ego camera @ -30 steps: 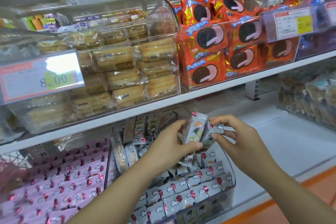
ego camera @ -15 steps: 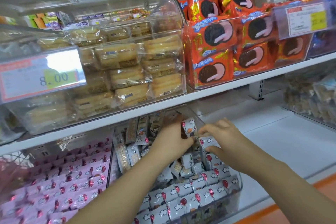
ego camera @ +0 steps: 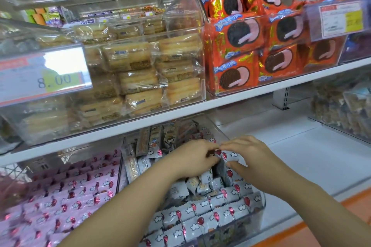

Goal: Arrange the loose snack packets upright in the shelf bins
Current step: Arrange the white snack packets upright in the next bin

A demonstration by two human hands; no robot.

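Note:
A clear bin (ego camera: 261, 204) on the lower shelf holds grey snack packets printed with red balloons and white clouds. Rows of these packets (ego camera: 202, 220) stand upright at its front; loose ones (ego camera: 192, 184) lie jumbled in the middle. My left hand (ego camera: 192, 158) and my right hand (ego camera: 249, 156) meet over the bin's right side. Both pinch the top of the same grey packets (ego camera: 226, 156), which stand upright among the others. The packets' lower parts are hidden behind my fingers.
A bin of pink packets (ego camera: 60, 196) stands to the left. Above are bins of pale biscuit packs (ego camera: 136, 70) and orange sandwich-cookie packs (ego camera: 241, 56), with price tags (ego camera: 40, 74) in front. Bare white shelf (ego camera: 311, 156) lies right of the grey bin.
Both hands moved down from above the bin into it, carrying the grey packets with them. The packets now stand among the others at the bin's right side.

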